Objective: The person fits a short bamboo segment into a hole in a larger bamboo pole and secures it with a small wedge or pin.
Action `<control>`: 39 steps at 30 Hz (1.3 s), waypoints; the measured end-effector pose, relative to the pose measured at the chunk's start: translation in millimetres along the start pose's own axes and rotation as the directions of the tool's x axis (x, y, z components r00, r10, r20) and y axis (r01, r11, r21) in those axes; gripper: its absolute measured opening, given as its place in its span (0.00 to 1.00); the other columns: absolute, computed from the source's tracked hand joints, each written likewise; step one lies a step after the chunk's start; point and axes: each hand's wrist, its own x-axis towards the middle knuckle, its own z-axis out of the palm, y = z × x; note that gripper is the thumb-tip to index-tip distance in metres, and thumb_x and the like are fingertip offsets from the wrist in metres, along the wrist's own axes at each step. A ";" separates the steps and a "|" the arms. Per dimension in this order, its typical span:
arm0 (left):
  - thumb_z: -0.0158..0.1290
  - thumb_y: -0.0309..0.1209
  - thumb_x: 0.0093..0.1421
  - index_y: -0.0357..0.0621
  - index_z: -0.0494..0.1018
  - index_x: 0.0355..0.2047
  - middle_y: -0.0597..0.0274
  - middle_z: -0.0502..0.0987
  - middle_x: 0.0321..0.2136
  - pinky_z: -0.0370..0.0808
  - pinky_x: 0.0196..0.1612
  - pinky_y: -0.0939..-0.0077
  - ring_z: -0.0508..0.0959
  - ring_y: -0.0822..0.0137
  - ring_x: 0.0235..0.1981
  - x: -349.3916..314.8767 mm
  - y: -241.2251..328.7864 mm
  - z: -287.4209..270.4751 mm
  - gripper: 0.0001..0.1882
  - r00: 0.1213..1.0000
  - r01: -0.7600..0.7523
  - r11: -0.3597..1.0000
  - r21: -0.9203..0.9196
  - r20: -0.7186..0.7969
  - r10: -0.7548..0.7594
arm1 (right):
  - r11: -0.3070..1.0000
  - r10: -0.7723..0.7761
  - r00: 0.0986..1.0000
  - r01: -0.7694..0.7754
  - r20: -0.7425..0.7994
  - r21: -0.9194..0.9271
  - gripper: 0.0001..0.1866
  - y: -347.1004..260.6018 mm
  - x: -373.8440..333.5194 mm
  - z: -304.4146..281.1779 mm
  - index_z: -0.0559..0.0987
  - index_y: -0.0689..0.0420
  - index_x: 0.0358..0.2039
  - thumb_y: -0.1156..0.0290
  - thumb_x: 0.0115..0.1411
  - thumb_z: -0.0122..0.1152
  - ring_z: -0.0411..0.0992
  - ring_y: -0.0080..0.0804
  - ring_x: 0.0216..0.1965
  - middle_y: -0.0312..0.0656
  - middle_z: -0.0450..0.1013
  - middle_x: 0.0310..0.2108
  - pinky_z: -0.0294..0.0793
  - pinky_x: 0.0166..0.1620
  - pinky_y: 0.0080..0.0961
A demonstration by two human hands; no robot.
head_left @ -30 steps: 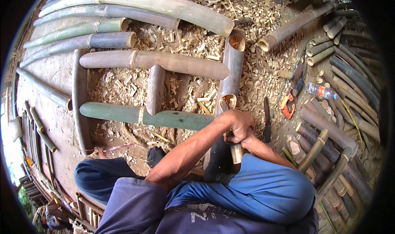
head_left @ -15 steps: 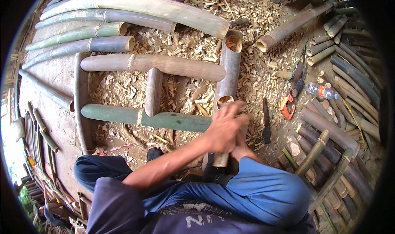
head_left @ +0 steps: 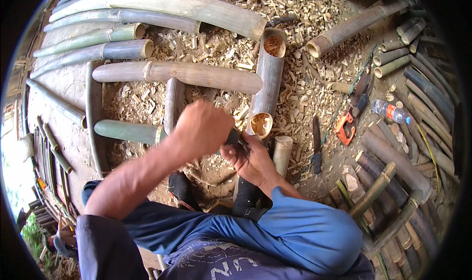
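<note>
My left hand (head_left: 204,127) is closed in a fist above the green bamboo pole (head_left: 129,131), hiding that pole's right part. Against it, my right hand (head_left: 251,161) has its fingers curled around a small dark piece (head_left: 234,136) between both hands; its kind is not clear. Just right of the hands lies a thick bamboo post (head_left: 269,80) with two cut openings, shavings showing inside them. A short pale bamboo piece (head_left: 282,154) is at its near end. A brownish bamboo rail (head_left: 196,76) reaches the post from the left, above the green pole.
To the right lie a long dark-handled blade (head_left: 316,144), an orange-handled tool (head_left: 344,127) and a plastic bottle (head_left: 391,111). Bamboo poles (head_left: 162,9) are laid out at the far left, and more bamboo is piled at right. Wood chips (head_left: 201,48) cover the ground.
Both hands have moved left, off the post's near opening, which now shows. The short pale bamboo piece has shifted from between my legs to just beyond my right hand.
</note>
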 end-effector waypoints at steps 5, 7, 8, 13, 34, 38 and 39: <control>0.76 0.38 0.42 0.35 0.83 0.32 0.59 0.82 0.19 0.76 0.19 0.68 0.80 0.66 0.16 58.9 -79.8 19.4 0.22 0.645 0.373 0.849 -0.375 0.762 0.054 | 0.993 0.094 0.978 -0.105 -0.185 -0.052 0.18 -13.5 19.0 27.3 0.74 0.67 0.51 0.63 0.74 0.52 0.83 0.46 0.42 0.56 0.80 0.44 0.85 0.51 0.41; 0.76 0.40 0.43 0.35 0.83 0.33 0.56 0.83 0.22 0.78 0.21 0.66 0.82 0.65 0.19 35.5 -71.8 50.7 0.24 0.727 0.408 0.759 -0.508 0.683 0.066 | 0.971 0.068 0.954 -0.131 -0.293 -0.200 0.19 -12.1 16.3 25.1 0.75 0.63 0.48 0.58 0.70 0.57 0.83 0.44 0.38 0.53 0.81 0.41 0.84 0.41 0.42; 0.76 0.41 0.44 0.34 0.83 0.34 0.55 0.83 0.23 0.78 0.23 0.65 0.83 0.64 0.21 18.2 -56.1 65.6 0.24 0.765 0.418 0.703 -0.575 0.640 0.069 | 0.935 0.079 0.949 -0.177 -0.304 -0.307 0.20 -14.2 11.2 20.1 0.75 0.63 0.49 0.58 0.69 0.59 0.83 0.45 0.37 0.53 0.80 0.40 0.84 0.41 0.42; 0.73 0.42 0.48 0.27 0.79 0.41 0.38 0.84 0.34 0.83 0.41 0.56 0.86 0.46 0.37 -31.5 81.1 152.3 0.30 0.881 0.468 0.515 -0.718 0.336 -0.333 | 0.554 0.075 0.885 -0.419 -0.459 -0.719 0.22 -54.5 -19.3 -5.0 0.77 0.65 0.45 0.56 0.65 0.63 0.80 0.44 0.23 0.50 0.78 0.31 0.81 0.23 0.37; 0.72 0.37 0.42 0.33 0.82 0.33 0.45 0.84 0.25 0.81 0.35 0.58 0.86 0.52 0.29 2.2 -14.9 34.8 0.22 0.834 0.256 0.826 -0.503 0.547 0.074 | 0.966 0.111 0.976 -0.150 -0.186 -0.211 0.16 -19.1 -6.3 2.9 0.74 0.66 0.51 0.65 0.74 0.50 0.83 0.49 0.42 0.55 0.81 0.44 0.88 0.49 0.45; 0.71 0.39 0.46 0.27 0.81 0.34 0.46 0.83 0.25 0.81 0.32 0.62 0.85 0.60 0.27 -22.6 40.7 90.9 0.25 0.892 0.415 0.634 -0.652 0.430 -0.141 | 0.796 0.111 0.941 -0.276 -0.318 -0.539 0.17 -41.9 -15.1 -18.7 0.76 0.62 0.45 0.60 0.68 0.59 0.82 0.49 0.32 0.51 0.79 0.36 0.87 0.35 0.48; 0.70 0.38 0.47 0.25 0.80 0.35 0.44 0.83 0.25 0.82 0.32 0.60 0.86 0.57 0.28 -25.3 62.3 110.2 0.25 0.902 0.426 0.547 -0.721 0.383 -0.198 | 0.714 0.088 0.923 -0.320 -0.374 -0.623 0.18 -49.8 -15.9 -15.5 0.77 0.63 0.43 0.59 0.64 0.61 0.81 0.47 0.28 0.50 0.79 0.33 0.85 0.30 0.47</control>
